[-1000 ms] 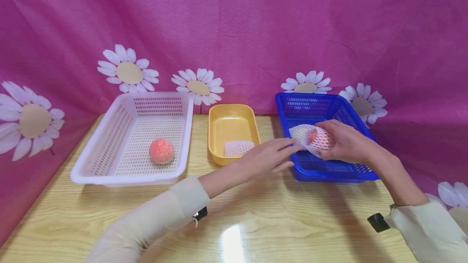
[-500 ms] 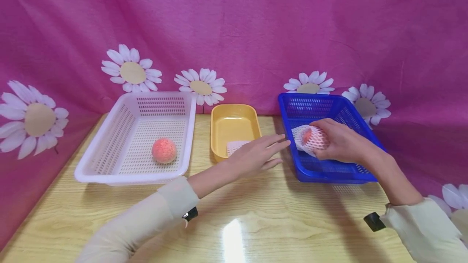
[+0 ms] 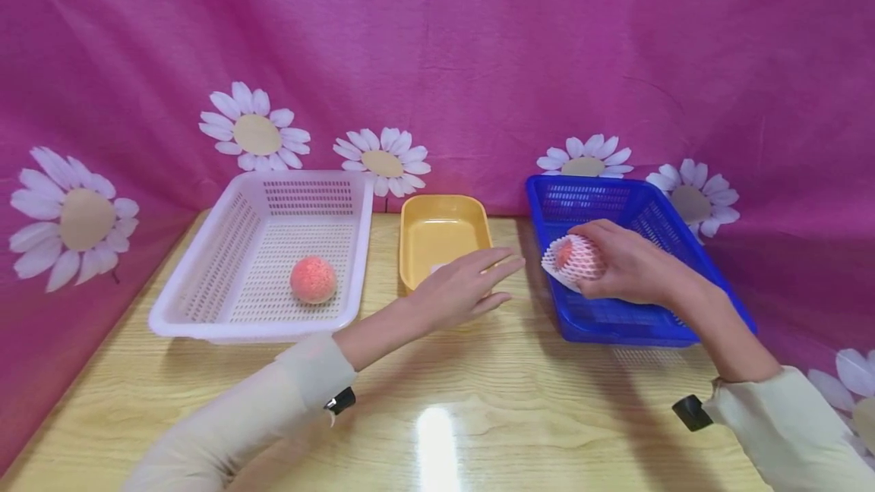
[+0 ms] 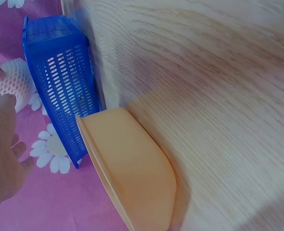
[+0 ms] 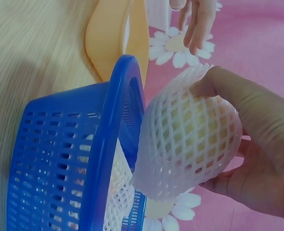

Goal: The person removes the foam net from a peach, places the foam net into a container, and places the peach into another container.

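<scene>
The right hand (image 3: pixel 629 264) grips 1 netted fruit (image 3: pixel 577 258) between thumb and fingers; the head view shows its reddish face over the blue basket (image 3: pixel 629 334) at right, while the right wrist view shows a yellowish side, raised above the rim, and another white-netted piece (image 5: pixel 118 185) inside the basket. The left hand (image 3: pixel 465 287), fingers extended and slightly parted, hides the near part of the yellow tray (image 3: pixel 444 238) from above; the left wrist view shows it above the tray, not touching. Only the head view shows 1 bare fruit (image 3: pixel 313 279) in the white basket (image 3: pixel 253 330) at left.
</scene>
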Available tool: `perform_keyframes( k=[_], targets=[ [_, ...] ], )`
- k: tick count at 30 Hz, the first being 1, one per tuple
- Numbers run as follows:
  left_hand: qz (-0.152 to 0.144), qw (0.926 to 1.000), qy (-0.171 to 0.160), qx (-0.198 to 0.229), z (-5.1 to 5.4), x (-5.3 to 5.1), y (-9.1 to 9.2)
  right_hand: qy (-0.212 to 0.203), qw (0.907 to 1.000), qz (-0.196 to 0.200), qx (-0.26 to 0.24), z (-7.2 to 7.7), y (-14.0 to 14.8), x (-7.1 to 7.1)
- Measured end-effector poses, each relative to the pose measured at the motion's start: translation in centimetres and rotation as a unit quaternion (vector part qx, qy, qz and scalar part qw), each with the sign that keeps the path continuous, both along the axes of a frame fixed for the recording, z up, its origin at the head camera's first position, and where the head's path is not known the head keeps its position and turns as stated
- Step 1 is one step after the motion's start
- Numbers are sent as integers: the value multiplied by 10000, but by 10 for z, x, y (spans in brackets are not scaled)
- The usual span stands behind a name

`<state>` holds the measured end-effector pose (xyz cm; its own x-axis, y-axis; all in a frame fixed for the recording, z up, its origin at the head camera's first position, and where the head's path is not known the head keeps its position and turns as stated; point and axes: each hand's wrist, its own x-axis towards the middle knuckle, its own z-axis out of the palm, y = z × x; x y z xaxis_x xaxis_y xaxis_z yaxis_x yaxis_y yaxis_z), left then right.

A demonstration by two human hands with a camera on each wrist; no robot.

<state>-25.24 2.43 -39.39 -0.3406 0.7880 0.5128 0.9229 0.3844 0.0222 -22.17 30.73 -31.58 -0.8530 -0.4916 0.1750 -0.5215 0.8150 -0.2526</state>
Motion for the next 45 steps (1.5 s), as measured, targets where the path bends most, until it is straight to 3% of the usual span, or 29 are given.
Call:
perform_keyframes(
  k=[9,15,21,31,45],
  targets=[
    [-5,9997,186,182,-2,-2,-13,-13,10000,1,-27,-1,-10,-2],
    [55,9998,-1,199,-2,-2,-20,-67,9999,-41,73,-2,-18,-4],
    [140,9995,-174,231,-4,-1,-28,-23,9998,171,-39,-5,-27,-4],
    [290,9994,144,124,-7,0,-42,-40,9998,216,36,-7,-38,-5],
    [327,9992,225,8,-8,3,-58,-77,9988,424,227,-11,-53,-9]
  ],
)
